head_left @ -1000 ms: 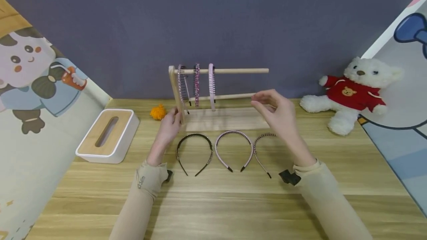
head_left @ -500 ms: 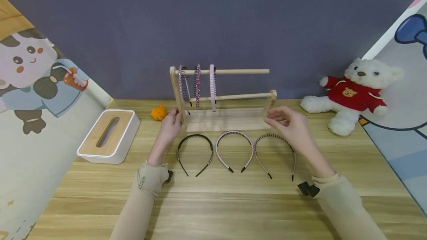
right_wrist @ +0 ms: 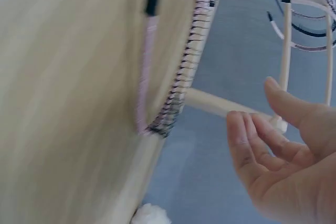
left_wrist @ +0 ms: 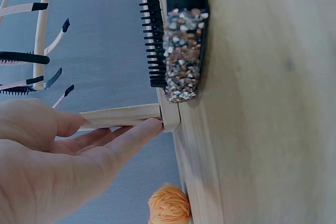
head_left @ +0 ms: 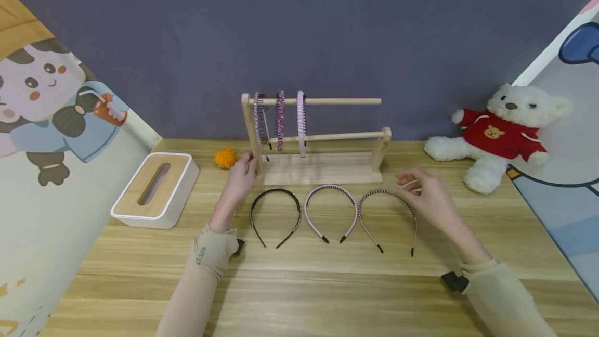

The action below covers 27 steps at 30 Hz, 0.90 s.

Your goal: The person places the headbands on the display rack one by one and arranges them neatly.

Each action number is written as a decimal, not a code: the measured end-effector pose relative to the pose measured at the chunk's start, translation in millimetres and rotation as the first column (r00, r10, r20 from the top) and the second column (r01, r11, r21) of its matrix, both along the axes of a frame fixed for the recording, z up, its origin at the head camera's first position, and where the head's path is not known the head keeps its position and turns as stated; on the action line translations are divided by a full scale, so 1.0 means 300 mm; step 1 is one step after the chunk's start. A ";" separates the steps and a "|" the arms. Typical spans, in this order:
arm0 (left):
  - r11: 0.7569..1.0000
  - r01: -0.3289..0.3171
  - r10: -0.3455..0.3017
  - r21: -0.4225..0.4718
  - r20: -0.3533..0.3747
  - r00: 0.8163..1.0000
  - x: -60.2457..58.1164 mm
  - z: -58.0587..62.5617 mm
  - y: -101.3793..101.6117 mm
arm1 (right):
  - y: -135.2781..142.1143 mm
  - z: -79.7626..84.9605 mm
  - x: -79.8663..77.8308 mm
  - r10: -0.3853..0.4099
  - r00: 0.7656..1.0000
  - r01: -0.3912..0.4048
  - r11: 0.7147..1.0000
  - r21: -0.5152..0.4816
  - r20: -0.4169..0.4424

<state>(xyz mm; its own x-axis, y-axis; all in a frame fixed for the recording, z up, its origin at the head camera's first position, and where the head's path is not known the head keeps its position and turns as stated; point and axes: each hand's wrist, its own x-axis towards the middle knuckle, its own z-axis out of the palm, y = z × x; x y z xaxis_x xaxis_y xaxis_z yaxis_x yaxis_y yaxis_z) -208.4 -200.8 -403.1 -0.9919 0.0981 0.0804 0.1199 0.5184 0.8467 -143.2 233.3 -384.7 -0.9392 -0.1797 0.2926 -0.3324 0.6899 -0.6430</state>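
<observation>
A wooden two-bar rack (head_left: 323,169) stands near the wall. My left hand (head_left: 241,177) holds its left post (left_wrist: 123,114) low down, between thumb and fingers. Hanging on the bars are a pale pink headband (head_left: 301,124), a glittery pink headband (head_left: 280,124) and a beaded one (head_left: 257,121) at the left end. My right hand (head_left: 430,199) holds nothing. Its fingers are loosely bent, to the right of the rack and near the top of a beaded headband (head_left: 382,192) on the table. A pink headband (head_left: 330,187) and a black headband (head_left: 274,190) lie further left.
An orange yarn ball (head_left: 225,158) sits beside the left hand. At the left is a tissue box (head_left: 180,199) with a wooden lid. A white teddy bear (head_left: 500,131) in a red sweater sits at the back right. Behind the rack rises a dark wall (head_left: 299,25).
My right hand has moved right and down, from the rack's lower bar past its right post to beside the right headband. The left hand stays on the post.
</observation>
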 end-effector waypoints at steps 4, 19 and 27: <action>1.000 0.003 -0.003 -0.002 -0.009 1.000 0.000 -0.001 0.002 | 0.037 -0.027 0.008 -0.006 0.999 0.004 0.999 0.045 0.052; 1.000 -0.003 0.003 0.014 0.010 1.000 0.001 0.003 0.002 | 0.094 -0.085 0.013 0.006 0.972 -0.051 0.980 0.191 0.233; 1.000 0.001 -0.001 0.012 0.009 1.000 0.000 0.001 0.001 | 0.102 -0.088 0.007 0.016 0.959 -0.079 0.973 0.215 0.283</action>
<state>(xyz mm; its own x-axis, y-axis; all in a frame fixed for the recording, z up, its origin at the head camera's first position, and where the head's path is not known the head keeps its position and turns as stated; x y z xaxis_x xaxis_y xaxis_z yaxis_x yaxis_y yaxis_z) -208.5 -200.4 -402.9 -0.9925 0.0979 0.0729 0.1128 0.5080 0.8540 -141.1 264.0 -411.3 -0.9660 -0.2566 -0.0310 -0.1985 0.8132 -0.5471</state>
